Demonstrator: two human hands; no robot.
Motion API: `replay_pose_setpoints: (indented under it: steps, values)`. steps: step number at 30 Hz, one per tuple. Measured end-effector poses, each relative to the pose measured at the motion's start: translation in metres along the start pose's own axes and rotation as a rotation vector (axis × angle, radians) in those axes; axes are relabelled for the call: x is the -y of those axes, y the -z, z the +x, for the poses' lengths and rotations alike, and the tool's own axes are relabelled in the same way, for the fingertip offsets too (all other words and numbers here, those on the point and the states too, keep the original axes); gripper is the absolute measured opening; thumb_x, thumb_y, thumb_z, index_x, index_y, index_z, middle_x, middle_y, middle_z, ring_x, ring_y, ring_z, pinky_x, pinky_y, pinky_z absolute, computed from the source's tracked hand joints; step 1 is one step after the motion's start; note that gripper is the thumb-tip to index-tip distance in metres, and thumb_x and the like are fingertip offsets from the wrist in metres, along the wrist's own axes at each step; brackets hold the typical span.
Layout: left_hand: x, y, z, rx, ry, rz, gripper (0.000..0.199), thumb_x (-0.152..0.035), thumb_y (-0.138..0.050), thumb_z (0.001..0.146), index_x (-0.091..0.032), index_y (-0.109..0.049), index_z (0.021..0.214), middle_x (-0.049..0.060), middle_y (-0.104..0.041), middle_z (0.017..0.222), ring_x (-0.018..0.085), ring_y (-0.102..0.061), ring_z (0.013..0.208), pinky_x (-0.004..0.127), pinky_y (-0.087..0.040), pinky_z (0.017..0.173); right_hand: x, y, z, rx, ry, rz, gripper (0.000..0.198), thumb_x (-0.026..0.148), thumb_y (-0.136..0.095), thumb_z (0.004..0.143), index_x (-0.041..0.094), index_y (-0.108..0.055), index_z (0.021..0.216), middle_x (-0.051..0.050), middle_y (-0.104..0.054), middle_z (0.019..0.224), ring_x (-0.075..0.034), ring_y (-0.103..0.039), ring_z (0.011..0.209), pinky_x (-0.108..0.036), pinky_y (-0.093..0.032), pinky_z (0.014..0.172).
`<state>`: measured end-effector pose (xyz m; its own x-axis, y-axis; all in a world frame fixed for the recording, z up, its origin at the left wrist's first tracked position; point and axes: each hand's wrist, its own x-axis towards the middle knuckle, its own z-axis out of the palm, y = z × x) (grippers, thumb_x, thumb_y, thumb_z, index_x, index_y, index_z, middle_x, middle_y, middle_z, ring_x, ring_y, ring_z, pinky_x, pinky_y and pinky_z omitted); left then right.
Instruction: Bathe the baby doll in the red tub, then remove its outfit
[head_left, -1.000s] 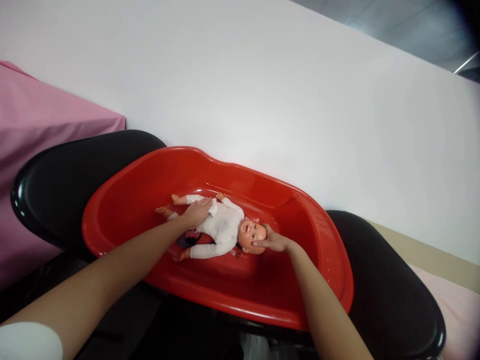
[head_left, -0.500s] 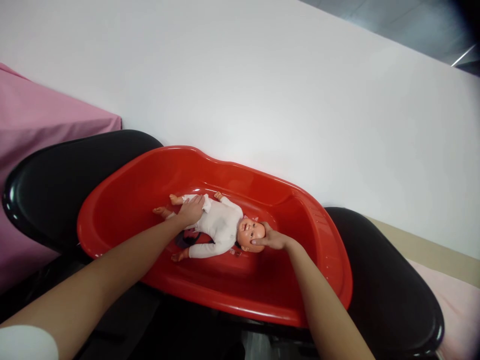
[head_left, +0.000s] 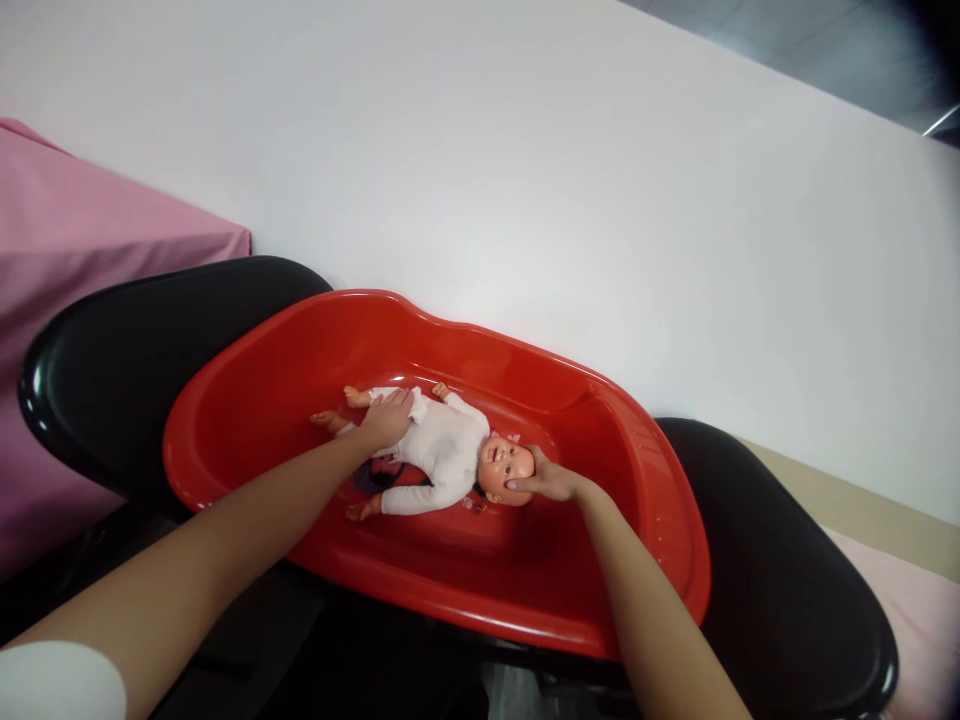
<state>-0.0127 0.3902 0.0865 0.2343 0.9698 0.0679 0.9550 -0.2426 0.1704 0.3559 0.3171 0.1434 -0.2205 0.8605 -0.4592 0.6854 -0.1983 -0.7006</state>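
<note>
Right hand (head_left: 551,483) cups the head of the small plastic baby doll in a white cloth bodysuit (head_left: 439,452), fingers curled round the crown. Left hand (head_left: 388,417) lies flat and open on the doll's hips, pressing, not gripping. Doll lies face up between the two hands, long axis running from one hand to the other, legs beyond the left hand. It rests on the floor of the glossy red plastic oval tub (head_left: 660,520). Beneath the tub: two black moulded chairs (head_left: 787,600). Beyond both hands: white wall (head_left: 525,150); far off the left hand, pink cloth (head_left: 82,250).
</note>
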Motion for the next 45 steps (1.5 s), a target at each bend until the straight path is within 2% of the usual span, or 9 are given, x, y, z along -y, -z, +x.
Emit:
replay_pose_setpoints:
  steps: [16,45]
  values:
    - [0.0003,-0.0016,0.0000,0.013,-0.003,0.022,0.061,-0.013,-0.028,0.102,-0.003,-0.036,0.161,0.020,-0.042,0.166,0.032,-0.038,0.155,0.057,-0.031,0.125,-0.0044,0.0006,0.0039,0.004,0.006,-0.001,0.119,0.059,-0.094,0.059,0.016,-0.033,0.151,-0.019,-0.062,0.144,-0.033,-0.063,0.130,-0.047,-0.051,0.112]
    - [-0.0003,-0.0043,0.0016,0.003,-0.018,0.010,0.061,-0.015,-0.034,0.101,-0.001,-0.036,0.160,0.023,-0.042,0.166,0.034,-0.037,0.155,0.060,-0.031,0.124,-0.0054,-0.0002,0.0042,0.005,0.009,0.008,0.113,0.057,-0.094,0.061,0.020,-0.035,0.149,-0.016,-0.063,0.143,-0.031,-0.064,0.130,-0.046,-0.051,0.114]
